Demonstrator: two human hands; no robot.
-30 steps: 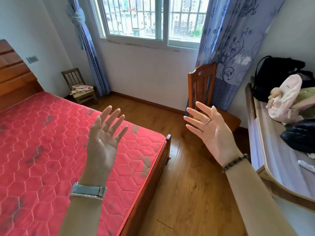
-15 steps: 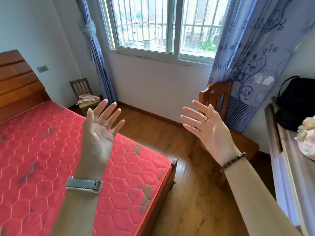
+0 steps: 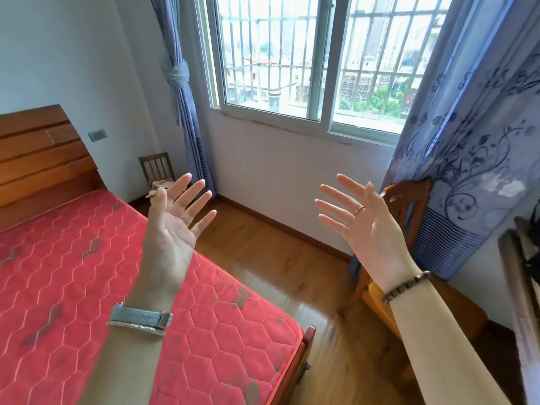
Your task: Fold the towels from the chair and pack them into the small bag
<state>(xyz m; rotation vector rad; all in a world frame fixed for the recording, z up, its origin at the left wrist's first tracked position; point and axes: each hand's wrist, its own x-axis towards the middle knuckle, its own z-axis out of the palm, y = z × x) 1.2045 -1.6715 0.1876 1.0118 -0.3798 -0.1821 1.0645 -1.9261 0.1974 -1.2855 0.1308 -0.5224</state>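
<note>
Lit by daylight through a barred sliding window (image 3: 306, 68) framed by blue curtains (image 3: 473, 141), with pale walls (image 3: 277, 171), a glossy wooden floor (image 3: 277, 273) and a red quilted mattress (image 3: 73, 273) on a wooden bed (image 3: 38, 159).

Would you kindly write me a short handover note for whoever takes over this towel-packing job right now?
Left hand: open, fingers spread, raised in the air, holding nothing.
Right hand: likewise open, raised and empty.
Towels: patterned cloth on the small chair in the far corner, partly hidden behind the left hand.
Small bag: cannot be made out in this view.
Done: nothing; no towel picked up, folded or packed.
Left: fetch the towels, fold each one, find the bag, pack them in.
</note>
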